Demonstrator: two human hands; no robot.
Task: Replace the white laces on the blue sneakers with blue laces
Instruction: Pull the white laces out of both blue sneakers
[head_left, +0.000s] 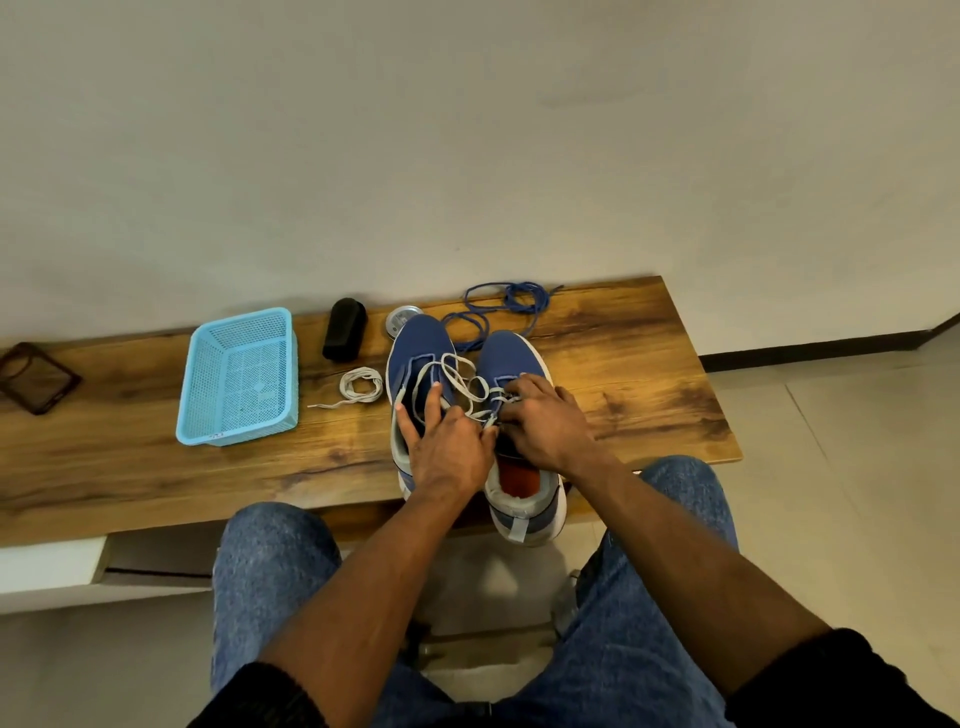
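On a wooden bench against a pale wall, two blue sneakers stand side by side, toes toward the wall. The left hand lies over the left sneaker, its outer fingers stretched along the tongue while the thumb side pinches a loose white lace trailing between the shoes. The right hand curls over the eyelets of the right sneaker, fingertips gripping the same lace. A second white lace lies coiled just left of the shoes. The blue laces sit in a loose tangle behind the toes, near the wall. Farther left are a black case, a small round tin and a blue basket.
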